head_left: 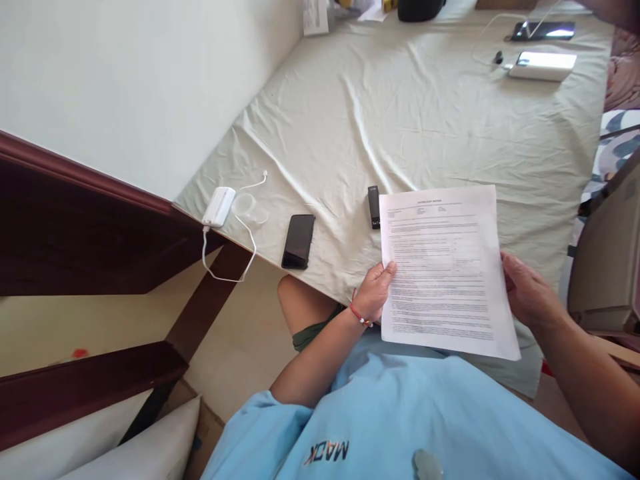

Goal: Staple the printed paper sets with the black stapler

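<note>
A printed sheaf of paper point(440, 280) is held up in front of my chest, its text facing me. My left hand point(375, 290) grips its left edge, thumb on top and the other fingers behind. At the right edge, my right hand point(530, 290) is closed with its thumb along the paper's side; its fingers are partly hidden. Just past the paper's upper left corner lies a small black device point(374, 207), partly covered by the sheet. To the left, a black smartphone point(299, 241) rests near the table's front edge.
A white power adapter point(219, 207) with a white cable point(250, 257) sits at the table's left corner, the cable hanging over the edge. Towards the back right lie a white power bank point(543, 67) and another phone point(545, 31). A pale wrinkled cloth point(425, 120) covers the table.
</note>
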Motion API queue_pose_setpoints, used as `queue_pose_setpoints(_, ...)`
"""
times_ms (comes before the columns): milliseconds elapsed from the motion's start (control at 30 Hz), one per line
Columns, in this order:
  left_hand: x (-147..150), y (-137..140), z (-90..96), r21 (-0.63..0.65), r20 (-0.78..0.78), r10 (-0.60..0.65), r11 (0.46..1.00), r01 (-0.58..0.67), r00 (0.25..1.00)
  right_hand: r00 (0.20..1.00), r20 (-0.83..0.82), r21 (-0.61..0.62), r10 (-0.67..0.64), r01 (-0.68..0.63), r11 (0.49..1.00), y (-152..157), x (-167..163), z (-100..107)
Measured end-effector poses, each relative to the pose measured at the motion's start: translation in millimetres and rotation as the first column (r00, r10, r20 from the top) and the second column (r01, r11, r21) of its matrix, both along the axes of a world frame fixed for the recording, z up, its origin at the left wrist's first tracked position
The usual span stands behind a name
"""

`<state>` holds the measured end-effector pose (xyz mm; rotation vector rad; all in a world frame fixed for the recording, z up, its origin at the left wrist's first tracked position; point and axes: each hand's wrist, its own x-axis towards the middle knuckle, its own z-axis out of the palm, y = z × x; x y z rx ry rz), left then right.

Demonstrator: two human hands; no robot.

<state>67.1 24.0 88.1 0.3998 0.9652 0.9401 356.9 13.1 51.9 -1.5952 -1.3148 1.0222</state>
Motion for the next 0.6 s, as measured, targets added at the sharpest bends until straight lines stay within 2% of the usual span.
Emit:
queue_pose_setpoints(33,-2,3,1.3,0.000,-0.017,0.006,1.000,-0.006,1.000,0.990,-0.138,-0.089,-0.017,0.005,0.996,4,-9,2)
queue_pose_setpoints(100,-8,7,2.1,0.014,-0.061,0.019,1.000,-0.018,0.998,0.948,-0.307,-0.183,-0.089,0.033,0.983,17,-27,7)
queue_pose_setpoints(233,-27,9,-6.6,0.151,-0.213,0.071,0.988,-0.039,0.974,0.910,-0.406,-0.280,-0.078,-0.043,0.959,49,-59,10)
queue_pose_setpoints(333,-46,6,-19.8,0.295,-0.463,0.181,0.955,-0.042,0.868,0.893,-0.447,-0.221,-0.053,-0.053,0.974,65,-78,2)
queue_pose_setpoints(433,-59,-1,-31.9,0.323,-0.672,0.193,0.945,0.048,0.715,0.913,-0.406,-0.123,-0.049,-0.001,0.992,70,-88,-13)
queue_pose_setpoints(500,-61,-6,-37.3,0.317,-0.742,0.200,0.946,0.073,0.640,0.951,-0.307,-0.062,-0.029,0.010,0.998,69,-88,-22)
queue_pose_setpoints(600,-58,-10,-42.0,0.338,-0.785,0.233,0.938,0.081,0.574,0.989,-0.149,-0.008,0.010,-0.011,1.000,65,-84,-32)
